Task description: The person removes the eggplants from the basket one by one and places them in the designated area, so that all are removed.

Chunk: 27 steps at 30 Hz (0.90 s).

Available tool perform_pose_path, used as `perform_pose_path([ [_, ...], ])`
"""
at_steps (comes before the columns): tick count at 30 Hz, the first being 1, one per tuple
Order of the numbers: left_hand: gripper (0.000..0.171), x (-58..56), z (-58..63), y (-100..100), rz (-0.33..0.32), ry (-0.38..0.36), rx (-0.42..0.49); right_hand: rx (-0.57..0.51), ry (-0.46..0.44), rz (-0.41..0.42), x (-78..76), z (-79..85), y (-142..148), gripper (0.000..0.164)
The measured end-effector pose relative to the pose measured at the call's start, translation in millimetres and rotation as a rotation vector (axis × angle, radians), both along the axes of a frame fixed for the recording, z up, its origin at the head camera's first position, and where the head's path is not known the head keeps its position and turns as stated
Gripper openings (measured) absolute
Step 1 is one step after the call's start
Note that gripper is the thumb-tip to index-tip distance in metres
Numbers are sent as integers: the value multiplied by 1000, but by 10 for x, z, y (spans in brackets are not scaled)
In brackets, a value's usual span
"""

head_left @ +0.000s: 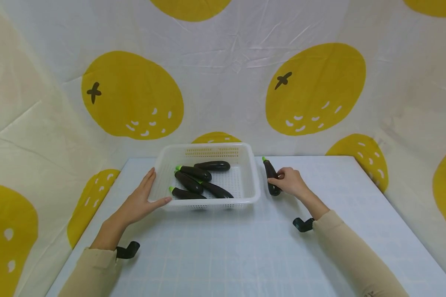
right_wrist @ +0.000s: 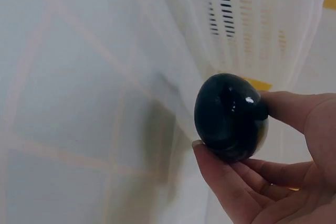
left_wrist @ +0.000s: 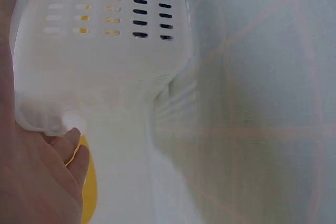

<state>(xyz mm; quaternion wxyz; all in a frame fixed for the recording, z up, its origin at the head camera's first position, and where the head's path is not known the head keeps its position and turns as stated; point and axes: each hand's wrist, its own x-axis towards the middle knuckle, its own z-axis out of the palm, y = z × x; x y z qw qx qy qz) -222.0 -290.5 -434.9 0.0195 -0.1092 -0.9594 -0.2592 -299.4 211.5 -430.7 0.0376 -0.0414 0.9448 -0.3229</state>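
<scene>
A white plastic basket (head_left: 209, 202) with slotted walls holds several dark purple eggplants (head_left: 188, 182) with green stems. My left hand (head_left: 140, 200) lies against its left front corner, fingers stretched along the left side and thumb at the front rim. In the left wrist view, the palm and fingertips show beside the basket's outer wall (left_wrist: 100, 59). To the right of the basket, my right hand (head_left: 290, 181) pinches one more eggplant (head_left: 270, 173) between thumb and fingers, its green stem end pointing away. The right wrist view shows that eggplant's rounded, glossy end (right_wrist: 226, 116).
The basket stands near the far edge of a table with a pale blue checked cover (head_left: 215, 247). Behind and at the sides hangs a white cloth (head_left: 230, 82) printed with big yellow fruit. A black device (head_left: 128, 250) is worn on each wrist.
</scene>
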Motion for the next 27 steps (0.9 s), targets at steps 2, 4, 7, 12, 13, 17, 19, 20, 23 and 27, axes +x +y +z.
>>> perform_pose_path([
  [2, 116, -2, 4, 0, 0, 1, 1, 8, -4, -5, -23, -39, 3, 57],
  [4, 116, 0, 6, 3, 0, 0, 1, 19, -9, -9, -45, -80, 4, 57],
  [7, 115, 2, -4, 4, 3, 4, 3, 31, -12, -4, -61, -127, -2, 57],
  [12, 115, 3, -7, 11, 7, 5, 2, 41, -19, -6, -56, -153, -21, 56],
  [13, 115, 3, -4, 12, 7, 4, 1, 41, -24, -10, -58, -158, -25, 56],
  [17, 115, -1, 10, 9, 4, 0, -5, 53, -40, -10, -76, -179, -33, 58],
  [19, 115, -3, 18, 7, 2, 2, -6, 52, -53, -9, -91, -188, -35, 58],
  [20, 115, -4, 19, 6, 2, 5, -5, 54, -58, -6, -97, -191, -36, 59],
  [23, 115, -5, 14, 0, 1, 7, 1, 61, -72, -1, -102, -198, -40, 61],
  [27, 115, 4, -2, 0, 3, -1, 3, 65, -84, -4, -90, -200, -47, 62],
])
